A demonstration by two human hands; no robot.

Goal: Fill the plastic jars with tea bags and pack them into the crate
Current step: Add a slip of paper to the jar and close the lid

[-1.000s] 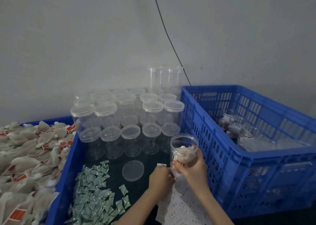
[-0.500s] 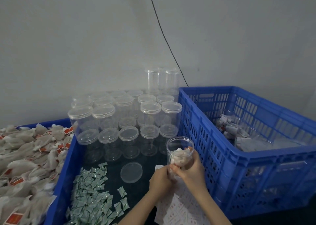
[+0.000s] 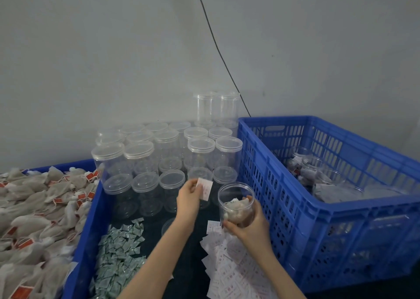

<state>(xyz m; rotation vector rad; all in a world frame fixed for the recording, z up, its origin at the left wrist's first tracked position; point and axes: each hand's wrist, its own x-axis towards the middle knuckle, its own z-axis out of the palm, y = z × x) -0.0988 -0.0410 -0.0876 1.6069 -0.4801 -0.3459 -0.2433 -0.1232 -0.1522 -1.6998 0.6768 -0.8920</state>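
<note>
My right hand (image 3: 248, 228) grips an open clear plastic jar (image 3: 236, 204) with tea bags inside, held upright beside the blue crate (image 3: 327, 210). My left hand (image 3: 189, 196) is raised to the left of the jar and pinches a small white paper slip (image 3: 205, 188). The jar's loose clear lid (image 3: 167, 227) lies on the dark surface, mostly hidden behind my left forearm. Several filled jars (image 3: 318, 171) lie inside the crate. A heap of tea bags (image 3: 34, 212) with red tags fills the blue bin at the left.
Several empty lidded jars (image 3: 168, 153) stand stacked at the back against the wall. Green-white sachets (image 3: 118, 253) lie in a pile at the lower left of the dark surface. White printed slips (image 3: 234, 273) are scattered under my right forearm. A black cable (image 3: 218, 50) hangs down the wall.
My left hand has left the jar and risen up and to the left with a white slip pinched in it. My right hand keeps hold of the jar.
</note>
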